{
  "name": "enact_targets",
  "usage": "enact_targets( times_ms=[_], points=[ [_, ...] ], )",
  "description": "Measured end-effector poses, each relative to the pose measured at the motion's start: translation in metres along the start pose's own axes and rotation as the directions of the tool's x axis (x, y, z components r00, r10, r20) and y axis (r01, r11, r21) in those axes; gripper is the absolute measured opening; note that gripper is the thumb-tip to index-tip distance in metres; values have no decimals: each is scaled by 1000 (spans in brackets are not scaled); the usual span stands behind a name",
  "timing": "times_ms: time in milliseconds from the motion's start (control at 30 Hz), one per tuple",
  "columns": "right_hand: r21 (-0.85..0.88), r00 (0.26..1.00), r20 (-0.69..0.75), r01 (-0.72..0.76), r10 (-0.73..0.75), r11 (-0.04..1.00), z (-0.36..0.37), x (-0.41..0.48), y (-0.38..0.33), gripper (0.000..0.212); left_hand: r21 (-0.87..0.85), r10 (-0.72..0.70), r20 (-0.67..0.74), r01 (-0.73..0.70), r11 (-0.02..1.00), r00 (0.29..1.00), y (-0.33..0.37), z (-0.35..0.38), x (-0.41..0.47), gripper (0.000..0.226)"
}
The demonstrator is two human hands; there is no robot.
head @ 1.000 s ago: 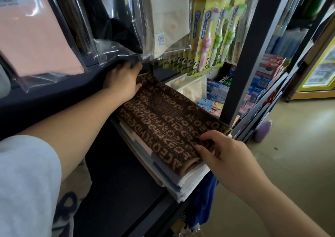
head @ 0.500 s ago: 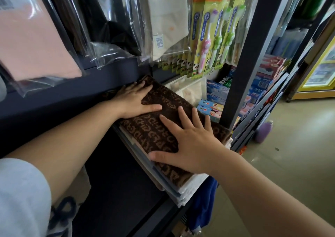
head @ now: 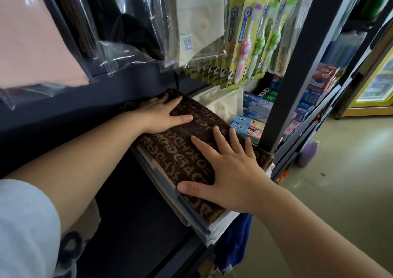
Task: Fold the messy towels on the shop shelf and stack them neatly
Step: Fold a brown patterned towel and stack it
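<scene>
Right hand has joined left hand on one brown towel (fingers spread).

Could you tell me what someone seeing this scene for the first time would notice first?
Both hands lie flat on a brown lettered towel topping a stack of folded towels: the left hand toward the back, the right hand near the front. Above right, children's toothbrushes hang in bright packs.

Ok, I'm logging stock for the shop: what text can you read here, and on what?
"BANKER": toothbrush packs.
"DAR", cut off: dark toothpaste box.
brown towel: woven letters, no clear word.
white tag on bagged cloth: too small.
other toothpaste boxes: blurred.
</scene>
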State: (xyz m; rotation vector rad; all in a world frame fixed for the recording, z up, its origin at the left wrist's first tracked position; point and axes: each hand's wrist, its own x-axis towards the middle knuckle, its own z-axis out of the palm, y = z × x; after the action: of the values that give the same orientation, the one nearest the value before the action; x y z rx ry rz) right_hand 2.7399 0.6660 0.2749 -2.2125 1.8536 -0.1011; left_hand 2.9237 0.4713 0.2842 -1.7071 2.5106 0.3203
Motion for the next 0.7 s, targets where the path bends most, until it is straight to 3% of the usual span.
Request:
enact_targets(
  times_ms=[100,167,333,533,700],
  points=[
    [17,999,-5,34,-33,999,0,-1,4,102,-46,4,-57,-7,999,998,-3,3,-5,108],
    [16,998,-10,56,-56,998,1,0,6,101,-77,-6,-173,-7,997,985,-1,4,-11,93],
    [-1,989,-34,144,-144,990,2,1,13,98,-48,-85,-488,70,996,869,7,11,-45,60],
    [-8,959,-94,270,-269,963,2,2,15,93,-186,-260,-507,190,964,822,13,41,-130,72],
    [-1,900,-81,430,-428,903,-3,2,7,84,-219,-496,-445,446,868,746,13,84,-209,75]
  ],
)
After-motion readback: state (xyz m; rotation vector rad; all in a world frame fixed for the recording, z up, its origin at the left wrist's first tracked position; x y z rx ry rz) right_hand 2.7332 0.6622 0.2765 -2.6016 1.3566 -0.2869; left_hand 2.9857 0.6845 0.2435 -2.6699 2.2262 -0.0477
